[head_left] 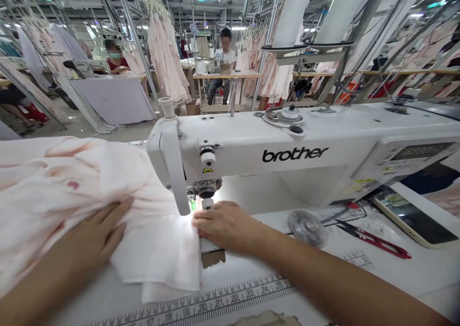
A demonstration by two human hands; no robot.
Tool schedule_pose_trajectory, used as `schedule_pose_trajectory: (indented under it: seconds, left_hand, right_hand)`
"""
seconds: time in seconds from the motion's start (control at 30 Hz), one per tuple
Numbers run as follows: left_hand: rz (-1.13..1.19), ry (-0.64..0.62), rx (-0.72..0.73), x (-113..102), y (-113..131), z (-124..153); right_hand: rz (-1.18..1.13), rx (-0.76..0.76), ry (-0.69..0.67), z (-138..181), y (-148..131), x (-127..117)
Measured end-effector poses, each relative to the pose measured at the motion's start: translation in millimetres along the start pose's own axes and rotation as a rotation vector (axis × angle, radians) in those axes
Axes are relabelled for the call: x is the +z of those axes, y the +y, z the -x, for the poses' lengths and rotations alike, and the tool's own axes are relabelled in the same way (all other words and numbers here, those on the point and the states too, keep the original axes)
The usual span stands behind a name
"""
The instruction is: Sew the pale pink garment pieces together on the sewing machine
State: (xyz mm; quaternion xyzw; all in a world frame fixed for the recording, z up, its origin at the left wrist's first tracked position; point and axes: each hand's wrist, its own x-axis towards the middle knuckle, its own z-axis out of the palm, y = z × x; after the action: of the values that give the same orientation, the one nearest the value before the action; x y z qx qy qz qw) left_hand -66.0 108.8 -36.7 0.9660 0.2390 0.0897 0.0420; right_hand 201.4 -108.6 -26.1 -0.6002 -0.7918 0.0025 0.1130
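Observation:
A pale pink-and-white cloth (158, 249) spreads over the left of the table, its right edge lying beneath the head of a white sewing machine (237, 146). My left hand (95, 235) rests flat on the cloth with fingers stretched out. Close by the lit needle area, my right hand (226, 225) has its fingers pressed together at the cloth's edge. The fingertips and the presser foot are partly hidden there by the hand and the machine head.
Red-handled thread snips (381, 240), a clear round plastic case (307, 228) and a phone (417, 216) lie at right. A ruler scale (219, 303) runs along the table front. Thread cones (291, 15) stand above. Two people sit at machines beyond, among hanging garments (165, 53).

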Motion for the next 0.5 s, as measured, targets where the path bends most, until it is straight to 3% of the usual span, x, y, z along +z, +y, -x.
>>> schedule_pose_trajectory:
  seconds: [0.13,0.3,0.37,0.43,0.5]
  left_hand:
    - [-0.159,-0.030,0.029,-26.5,8.4,-29.9]
    - [-0.081,0.123,0.240,-37.3,78.4,-29.5]
    - [0.007,0.054,0.401,-31.9,111.3,-23.9]
    - [0.042,-0.047,0.445,-24.1,132.6,-20.6]
    - [0.054,-0.144,0.421,-17.5,138.1,-19.9]
  right_hand:
    - [-0.002,0.030,0.025,-1.0,-3.2,-0.5]
    - [-0.030,0.057,0.028,0.7,-4.8,-2.2]
    - [-0.049,0.057,0.038,2.1,-3.8,-2.8]
    - [-0.055,0.050,0.045,3.4,-2.0,-2.7]
    - [-0.059,0.032,0.054,4.5,0.1,-1.8]
